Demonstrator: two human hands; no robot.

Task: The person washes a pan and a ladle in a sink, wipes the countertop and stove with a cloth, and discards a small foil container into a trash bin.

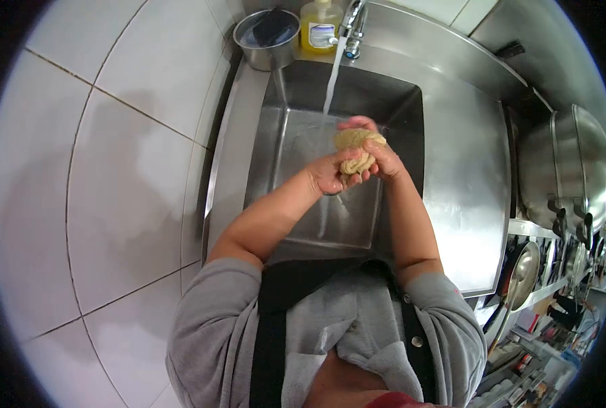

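Over the metal sink (276,197), a bunched, twisted yellow cloth (357,141) is gripped between both hands. My left hand (327,173) closes round its lower end, fingers wrapped. My right hand (384,160) holds the upper part from the right side, with its fingers curled about the folds. Water seems to drip from the cloth into the basin. Behind the hands, the chrome tap (349,27) is running, and its stream (333,78) falls into the sink to the left of the cloth.
A round metal pot (267,58) with something dark in it stands at the back left, beside a yellow liquid soap bottle (320,30). A steel drainboard (463,183) lies to the right. Large pots (554,170) and pans (524,272) sit on shelves beyond it. A tiled wall (126,183) borders the left.
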